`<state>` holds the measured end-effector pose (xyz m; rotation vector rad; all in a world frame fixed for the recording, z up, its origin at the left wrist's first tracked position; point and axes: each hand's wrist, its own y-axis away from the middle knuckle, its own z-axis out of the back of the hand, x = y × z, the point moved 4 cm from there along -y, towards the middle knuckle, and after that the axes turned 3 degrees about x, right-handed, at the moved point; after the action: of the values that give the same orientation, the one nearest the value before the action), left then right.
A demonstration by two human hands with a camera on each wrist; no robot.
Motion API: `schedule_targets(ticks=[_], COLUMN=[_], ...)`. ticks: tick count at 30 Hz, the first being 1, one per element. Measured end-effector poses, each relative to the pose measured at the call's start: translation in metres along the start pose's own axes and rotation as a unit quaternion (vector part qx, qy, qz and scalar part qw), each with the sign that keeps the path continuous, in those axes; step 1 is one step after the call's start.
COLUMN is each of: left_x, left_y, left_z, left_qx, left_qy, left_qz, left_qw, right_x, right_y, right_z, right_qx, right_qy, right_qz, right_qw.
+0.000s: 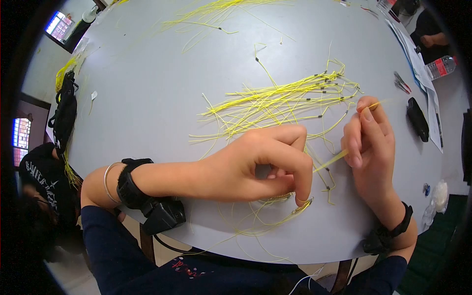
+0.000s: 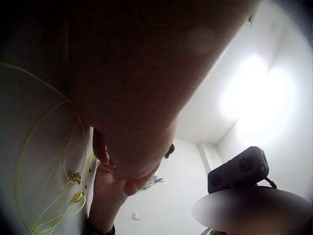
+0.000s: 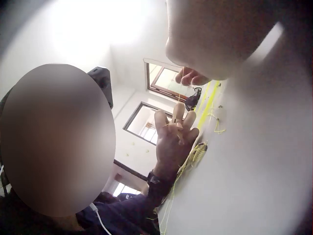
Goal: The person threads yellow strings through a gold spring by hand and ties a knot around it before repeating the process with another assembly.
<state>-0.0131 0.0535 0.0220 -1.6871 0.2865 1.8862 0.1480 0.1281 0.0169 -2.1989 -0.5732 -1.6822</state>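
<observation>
Head view: strand bundle (image 1: 295,92) lies on the table (image 1: 147,103), upper center; second bundle (image 1: 216,11) behind it, top edge. Left hand (image 1: 246,164): center, before the strand bundle. Right hand (image 1: 371,147): right of center. Single strand (image 1: 333,160): between both hands. Coils (image 1: 304,205): lower center. Pliers (image 1: 404,87): upper right, left of papers (image 1: 434,115).

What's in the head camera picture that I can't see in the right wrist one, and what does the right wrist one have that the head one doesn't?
Only the head view: the bottle with a red label, the small plier-like tool and the black oblong thing.

Only the right wrist view: the dark camera box by the person's blurred-out head, and the bright glow up high.

Both: the left hand and right hand pinching a yellow strand, plus more yellow strands on the table.
</observation>
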Motion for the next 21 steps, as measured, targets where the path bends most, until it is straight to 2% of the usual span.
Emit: schedule_targets(ticks=[2, 3, 5, 6, 8, 9, 13, 15, 16, 18, 19, 21], left_x=[-0.002, -0.004, 0.001, 0.001, 0.007, 0.009, 0.009, 0.008, 0.008, 0.008, 0.009, 0.012], left_y=[-0.001, -0.001, 0.0, -0.001, 0.0, 0.001, 0.0, -0.001, 0.0, -0.001, -0.001, 0.0], left_z=[0.002, 0.002, 0.009, 0.01, 0.012, 0.012, 0.013, 0.014, 0.015, 0.014, 0.014, 0.009], left_qx=[-0.003, -0.003, -0.12, -0.12, -0.151, -0.13, -0.171, -0.189, -0.189, -0.149, -0.149, -0.093], left_qy=[-0.015, -0.015, 0.072, 0.072, 0.164, 0.147, 0.136, 0.126, 0.126, 0.109, 0.108, 0.117], left_qz=[0.004, 0.004, 0.079, 0.079, 0.106, 0.09, 0.082, 0.102, 0.102, 0.111, 0.111, 0.136], left_qw=[1.0, 1.0, 0.987, 0.987, 0.969, 0.976, 0.972, 0.969, 0.969, 0.977, 0.977, 0.979], right_x=[-0.002, -0.002, -0.003, -0.004, -0.002, -0.001, 0.006, 0.01, 0.008, 0.009, 0.007, 0.009], right_y=[0.0, 0.001, 0.004, 0.005, 0.008, 0.01, 0.012, 0.011, 0.011, 0.012, 0.012, 0.014], right_z=[0.0, -0.003, -0.017, -0.017, -0.022, -0.025, -0.026, -0.023, -0.022, -0.019, -0.019, -0.015], right_qx=[0.116, 0.116, 0.142, 0.142, 0.209, 0.24, 0.234, 0.198, 0.199, 0.182, 0.182, 0.128], right_qy=[-0.018, -0.019, 0.123, 0.123, 0.243, 0.301, 0.276, 0.254, 0.254, 0.269, 0.269, 0.275], right_qz=[-0.05, -0.05, -0.098, -0.098, -0.011, 0.032, 0.092, 0.147, 0.147, 0.21, 0.21, 0.252], right_qw=[0.992, 0.992, 0.977, 0.977, 0.947, 0.923, 0.928, 0.935, 0.935, 0.922, 0.922, 0.919])
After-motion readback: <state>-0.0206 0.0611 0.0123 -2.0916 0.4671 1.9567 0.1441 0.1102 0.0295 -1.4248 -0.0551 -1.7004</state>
